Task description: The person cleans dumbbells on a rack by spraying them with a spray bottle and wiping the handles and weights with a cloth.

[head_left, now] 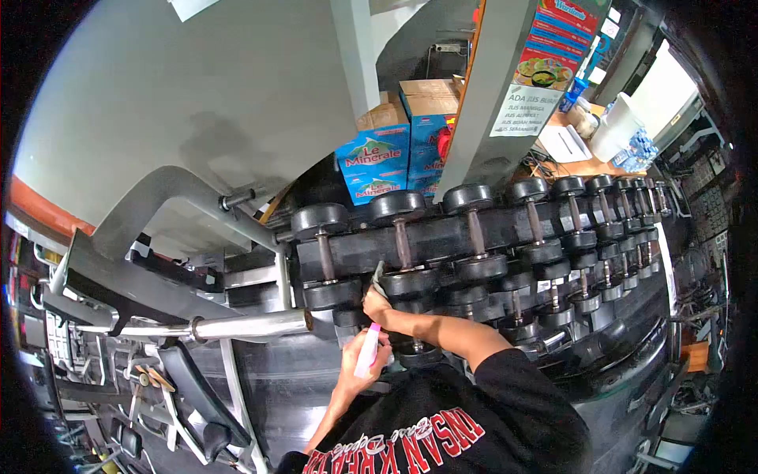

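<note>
My left hand (pixel 357 365) is closed around a white and pink spray bottle (pixel 366 359), held upright in front of my shirt. My right hand (pixel 377 305) reaches past it, fingers wrapped round a greyish cloth (pixel 379 278). That cloth is between two black dumbbells on the upper rack row, right at the near head of the second dumbbell (pixel 406 283). To its left lies the first dumbbell (pixel 330 295), and to its right a third dumbbell (pixel 480 267). My right forearm passes over the lower row and hides part of it.
The dumbbell rack (pixel 430 243) runs off to the right with several more dumbbells on two levels. A thick metal barbell sleeve (pixel 253 325) juts in from the left. Behind the rack stand blue cartons (pixel 376 163), a grey pillar (pixel 485 118) and a wooden table (pixel 592 164).
</note>
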A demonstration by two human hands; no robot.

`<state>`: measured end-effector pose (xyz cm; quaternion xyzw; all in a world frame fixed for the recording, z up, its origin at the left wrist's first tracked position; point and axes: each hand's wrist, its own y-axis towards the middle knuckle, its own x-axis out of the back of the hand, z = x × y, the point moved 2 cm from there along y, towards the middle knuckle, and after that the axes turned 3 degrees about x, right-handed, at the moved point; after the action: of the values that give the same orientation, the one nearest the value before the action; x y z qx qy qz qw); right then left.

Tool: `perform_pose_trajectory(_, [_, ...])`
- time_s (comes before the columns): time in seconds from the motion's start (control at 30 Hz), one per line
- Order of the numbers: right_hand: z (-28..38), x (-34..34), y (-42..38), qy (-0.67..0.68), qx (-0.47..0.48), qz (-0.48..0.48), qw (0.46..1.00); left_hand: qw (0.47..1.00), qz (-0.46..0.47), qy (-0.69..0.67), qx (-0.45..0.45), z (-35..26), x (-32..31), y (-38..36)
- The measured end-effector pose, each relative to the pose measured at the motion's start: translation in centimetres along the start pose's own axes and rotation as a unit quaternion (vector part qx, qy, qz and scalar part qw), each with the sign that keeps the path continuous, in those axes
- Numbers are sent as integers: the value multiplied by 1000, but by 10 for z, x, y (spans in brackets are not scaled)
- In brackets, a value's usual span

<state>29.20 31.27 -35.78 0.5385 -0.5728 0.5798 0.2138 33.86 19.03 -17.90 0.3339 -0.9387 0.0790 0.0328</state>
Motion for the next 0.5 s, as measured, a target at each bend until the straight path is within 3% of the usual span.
perform_pose_trajectory(0.2, [-5,20,-18,-66,-66,13,996,1000,-5,-14,-22,6,5,-8])
perform_pose_trajectory(0.37, [-32,31,-76,88,-44,-186,977,999,-23,-7,23,3,12,-14])
perform_pose_trajectory(0.43, [-55,38,-111,153,-22,-393,906,999,-19,-12,30,6,13,-14])
perform_pose_trajectory(0.5, [-67,38,-138,200,-75,-413,885,999,-14,-21,30,7,12,-11])
